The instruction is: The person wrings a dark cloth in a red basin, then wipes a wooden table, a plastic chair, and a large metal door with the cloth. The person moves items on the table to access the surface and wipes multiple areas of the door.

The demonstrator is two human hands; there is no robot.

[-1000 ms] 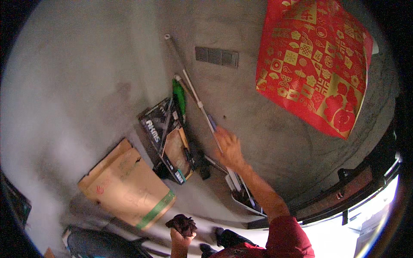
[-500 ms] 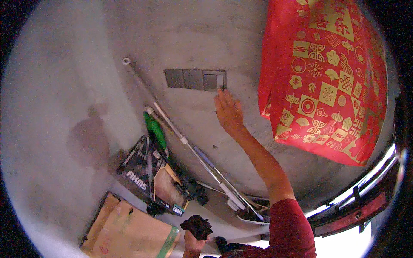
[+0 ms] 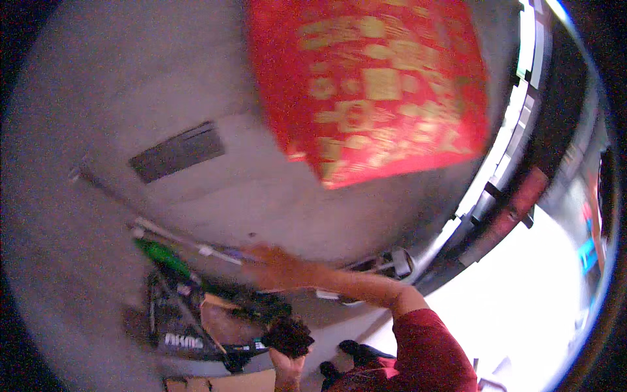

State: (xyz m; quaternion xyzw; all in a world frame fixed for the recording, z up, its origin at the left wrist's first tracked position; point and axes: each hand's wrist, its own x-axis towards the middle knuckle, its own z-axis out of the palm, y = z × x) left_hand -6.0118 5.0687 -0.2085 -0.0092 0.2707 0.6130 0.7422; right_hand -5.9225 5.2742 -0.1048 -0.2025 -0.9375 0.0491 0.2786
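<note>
My left hand (image 3: 286, 367), low in the middle, is closed on a dark crumpled bundle (image 3: 288, 337), perhaps cloth; its exact kind is unclear. My right hand (image 3: 271, 266) is blurred by motion, so its fingers cannot be made out. It passes in front of a long pale pole (image 3: 157, 230) that leans against the grey wall and hides part of it. Up and to the left, apart from both hands, a dark grey wall switch panel (image 3: 177, 153) is set in the wall.
A large red bag (image 3: 366, 98) with gold patterns is at the wall above. Lower left are a green object (image 3: 163, 255), a black printed box (image 3: 171, 320) and a brown cardboard box (image 3: 228, 383). Bright light fills an opening (image 3: 477, 313) on the right.
My right hand has left the switch panel and moved down and left in the picture. The view has swung right and tilted. My left hand keeps the dark bundle.
</note>
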